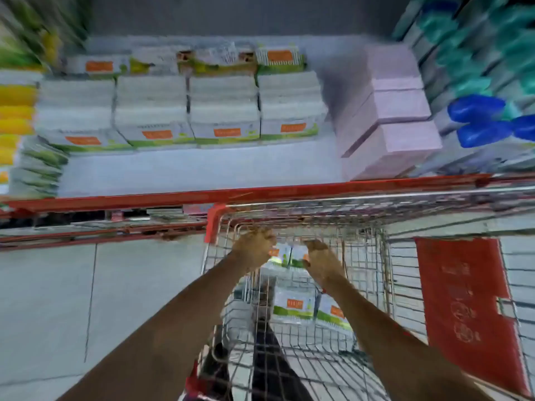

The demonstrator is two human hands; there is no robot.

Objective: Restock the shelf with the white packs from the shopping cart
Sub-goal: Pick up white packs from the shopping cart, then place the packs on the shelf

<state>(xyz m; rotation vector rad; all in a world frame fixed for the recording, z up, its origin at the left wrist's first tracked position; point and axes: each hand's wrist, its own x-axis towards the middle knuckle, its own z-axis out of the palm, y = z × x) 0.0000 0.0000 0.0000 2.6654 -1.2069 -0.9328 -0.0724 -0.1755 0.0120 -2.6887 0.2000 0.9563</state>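
Both my hands reach down into the wire shopping cart (364, 256). My left hand (254, 247) and my right hand (321, 263) close on either side of white packs (286, 256) with orange labels and green bands at the cart's far end. Two more white packs (293, 306) lie lower in the cart between my forearms. On the shelf (202, 172) above the red rail, matching white packs (223, 111) stand stacked in several columns, with a bare strip of shelf in front of them. The whole view is motion-blurred.
Pink boxes (396, 120) stand stacked at the shelf's right end, with blue and teal goods (480, 117) beyond them. Yellow and green goods (17, 111) fill the left side. A red panel (463, 308) hangs on the cart's right side. Grey tiled floor (72, 299) lies to the left.
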